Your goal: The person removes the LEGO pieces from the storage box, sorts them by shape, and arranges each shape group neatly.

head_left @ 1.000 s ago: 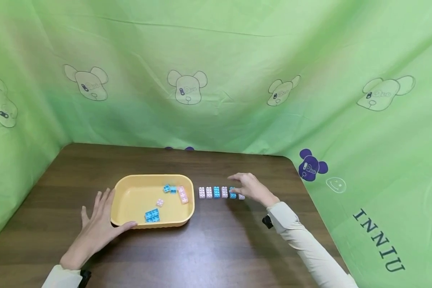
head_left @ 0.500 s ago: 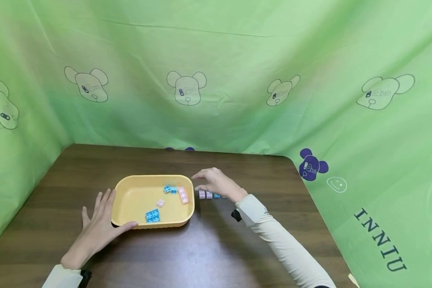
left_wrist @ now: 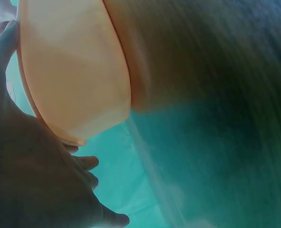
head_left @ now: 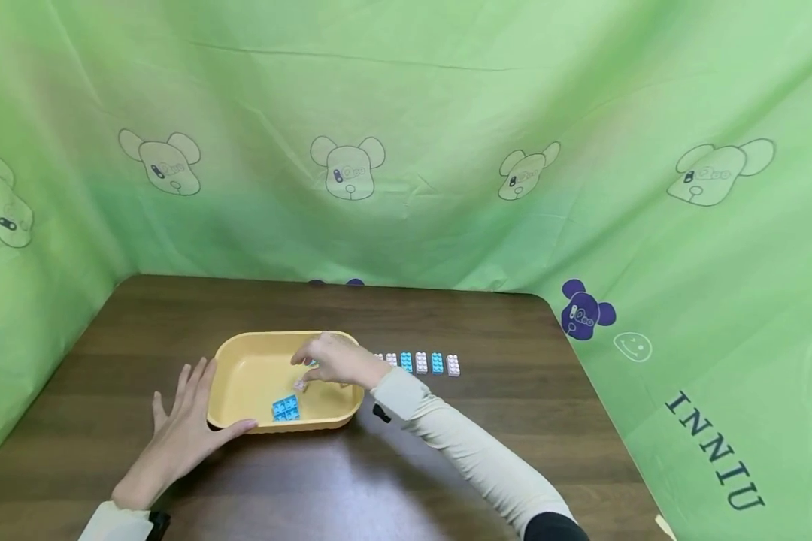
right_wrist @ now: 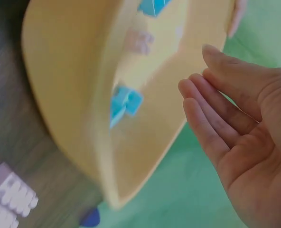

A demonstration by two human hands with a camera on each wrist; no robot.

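Observation:
A yellow plastic tray [head_left: 243, 379] stands on the table with toy building bricks inside. Against its left end rests my left hand [head_left: 179, 428], fingers straight and spread along the outside, thumb on the near rim. My right hand [head_left: 334, 359] is over the right half of the tray, fingers slightly bent and apart from the thumb. Nothing shows between them in the right wrist view. Below the fingertips lies a small pink brick [head_left: 301, 385]; blue bricks [head_left: 286, 408] lie nearer the front wall. Another blue brick [right_wrist: 126, 100] shows in the right wrist view. The hand hides the long pink brick.
To the tray's right, a row of pink and blue bricks [head_left: 421, 363] stands on the brown wooden table [head_left: 514, 421]. My right forearm partly covers its left end. A green printed curtain [head_left: 433, 150] hangs around the table's back and sides.
My right hand has moved left from the right end of the brick row, across the row, to above the inside of the tray. My left hand and the tray stay put.

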